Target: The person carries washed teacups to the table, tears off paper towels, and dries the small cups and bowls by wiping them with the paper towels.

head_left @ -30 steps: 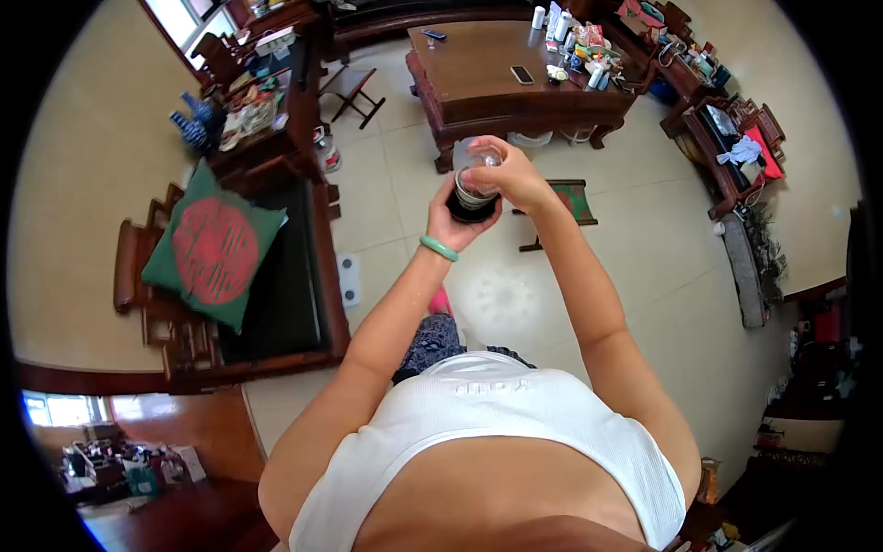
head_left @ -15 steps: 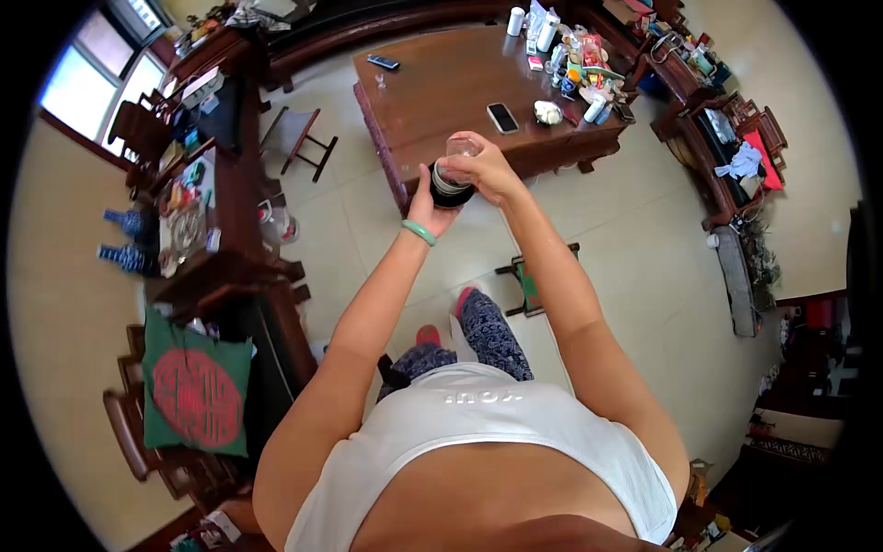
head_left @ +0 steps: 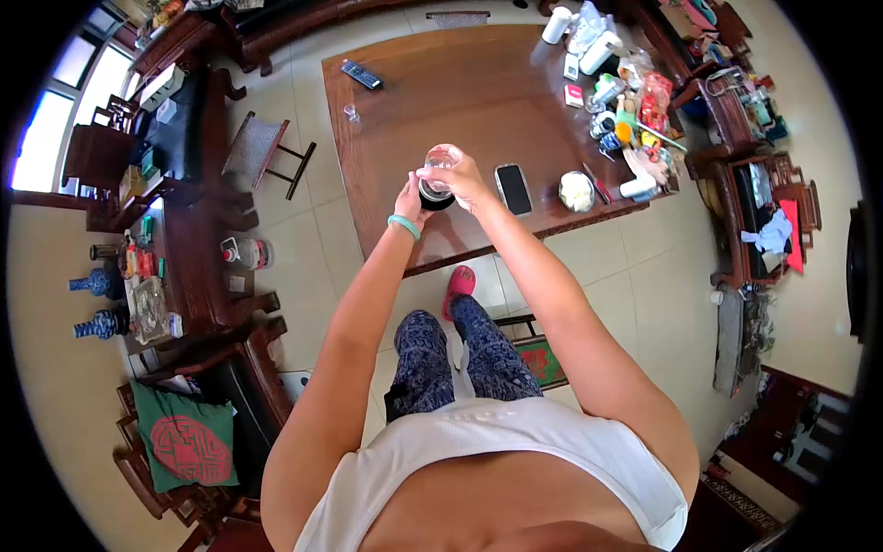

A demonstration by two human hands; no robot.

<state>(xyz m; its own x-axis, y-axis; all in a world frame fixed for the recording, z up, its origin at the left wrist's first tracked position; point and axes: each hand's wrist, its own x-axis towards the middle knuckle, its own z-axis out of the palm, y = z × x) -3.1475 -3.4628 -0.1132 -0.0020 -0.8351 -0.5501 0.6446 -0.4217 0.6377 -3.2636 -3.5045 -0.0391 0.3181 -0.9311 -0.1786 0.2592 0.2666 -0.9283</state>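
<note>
Gripping a dark container (head_left: 437,200), the left hand (head_left: 411,206) curls its fingers around the side; the right hand (head_left: 463,180) has its fingers closed on a clear vessel (head_left: 441,158) at the container's top. What either holds cannot be made out. Both are over the near left part of the counter (head_left: 478,101). Just right lies a phone (head_left: 513,189); farther right, a bowl (head_left: 564,199) holds whitish contents. Toward the far left sits a small clear cup (head_left: 350,113), contents too small to tell.
</note>
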